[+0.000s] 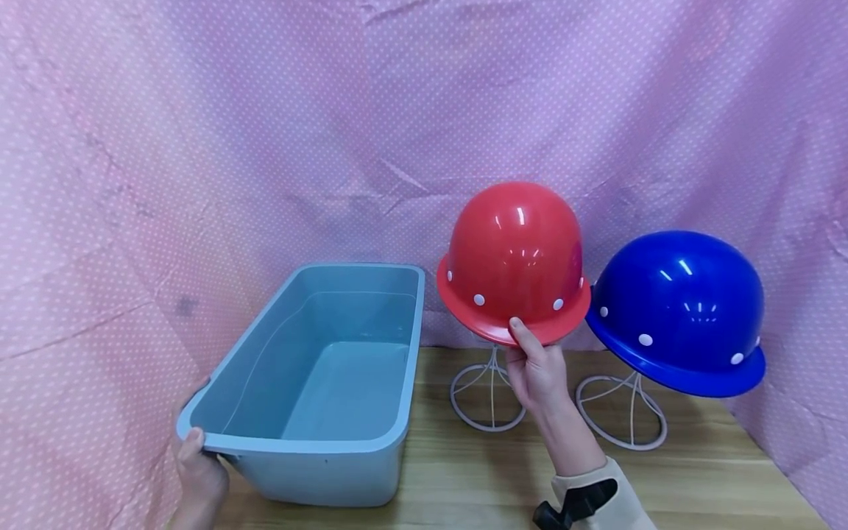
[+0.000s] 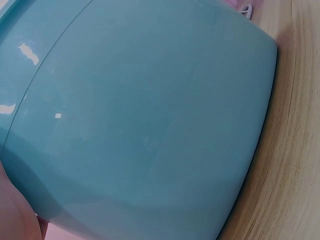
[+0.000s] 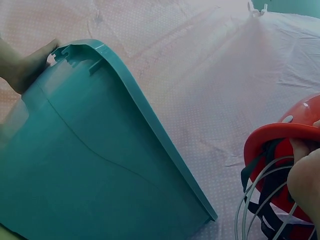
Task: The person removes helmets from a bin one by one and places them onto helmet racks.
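A red hard hat sits over a white wire stand. My right hand pinches its front brim, thumb on top and fingers underneath. In the right wrist view, dark straps hang inside the hat around the stand's wires. A blue-grey plastic tub stands at the left with its inside bare. My left hand grips the tub's near left corner, thumb over the rim; its fingers are mostly hidden. The left wrist view is filled by the tub's side wall.
On the right, a blue hard hat rests tilted on a second wire stand, close beside the red one. Everything stands on a wood-grain table. A pink dotted curtain hangs behind and along both sides.
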Demonstrator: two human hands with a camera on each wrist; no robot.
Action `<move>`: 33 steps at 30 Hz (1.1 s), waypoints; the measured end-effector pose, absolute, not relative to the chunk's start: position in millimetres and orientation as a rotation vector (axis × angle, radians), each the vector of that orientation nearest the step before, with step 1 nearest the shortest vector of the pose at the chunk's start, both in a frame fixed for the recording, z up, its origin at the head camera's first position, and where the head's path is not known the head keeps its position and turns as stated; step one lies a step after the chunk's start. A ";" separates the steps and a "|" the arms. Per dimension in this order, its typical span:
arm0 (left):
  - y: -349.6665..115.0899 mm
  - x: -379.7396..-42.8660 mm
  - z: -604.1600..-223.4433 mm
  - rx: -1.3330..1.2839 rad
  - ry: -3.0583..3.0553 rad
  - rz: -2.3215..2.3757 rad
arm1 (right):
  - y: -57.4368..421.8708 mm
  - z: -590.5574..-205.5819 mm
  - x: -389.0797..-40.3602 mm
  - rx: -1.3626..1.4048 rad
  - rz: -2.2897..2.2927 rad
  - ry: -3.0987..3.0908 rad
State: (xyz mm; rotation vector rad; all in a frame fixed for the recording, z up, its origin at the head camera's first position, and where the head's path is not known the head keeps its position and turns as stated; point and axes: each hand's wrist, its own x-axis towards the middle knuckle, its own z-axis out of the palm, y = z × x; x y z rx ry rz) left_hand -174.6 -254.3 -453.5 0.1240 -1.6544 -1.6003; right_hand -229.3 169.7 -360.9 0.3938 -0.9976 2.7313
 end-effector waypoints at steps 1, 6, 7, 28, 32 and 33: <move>-254.0 -174.6 -453.3 0.123 -1.649 -1.606 | 169.6 -361.6 -229.3 0.388 2.729 -1.004; -253.5 -174.3 -453.9 0.120 -1.640 -1.604 | 169.0 -365.1 -229.4 0.353 2.734 -1.001; -253.6 -174.2 -454.2 0.119 -1.648 -1.596 | 169.0 -366.1 -229.3 0.346 2.733 -1.006; -283.4 -153.5 -441.1 0.051 -1.904 -1.561 | 166.4 -385.4 -225.8 0.280 2.773 -0.985; -288.7 -149.4 -431.1 -0.033 -2.006 -1.389 | 165.5 -388.1 -226.0 0.276 2.767 -0.978; -289.7 -149.5 -429.0 -0.032 -2.044 -1.373 | 165.6 -388.8 -225.9 0.276 2.768 -0.976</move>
